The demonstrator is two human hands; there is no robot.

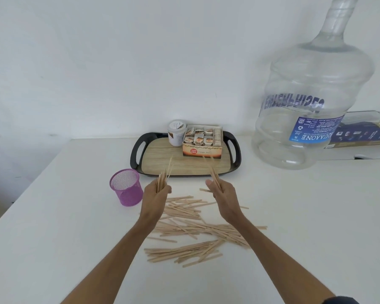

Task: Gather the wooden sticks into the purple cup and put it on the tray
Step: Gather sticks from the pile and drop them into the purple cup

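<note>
Many loose wooden sticks (198,229) lie scattered on the white table in front of me. My left hand (156,194) is closed around a bundle of sticks that points up and away. My right hand (221,193) grips a smaller bundle the same way. The purple mesh cup (126,187) stands upright and looks empty, just left of my left hand. Behind both hands lies the black tray (234,160) with a wood-patterned floor.
On the tray's far side stand a white jar (176,132) and an open box of tea bags (203,140). A big clear water bottle (309,99) stands at the back right, with a flat dark box (366,132) behind it. The table's left edge runs diagonally.
</note>
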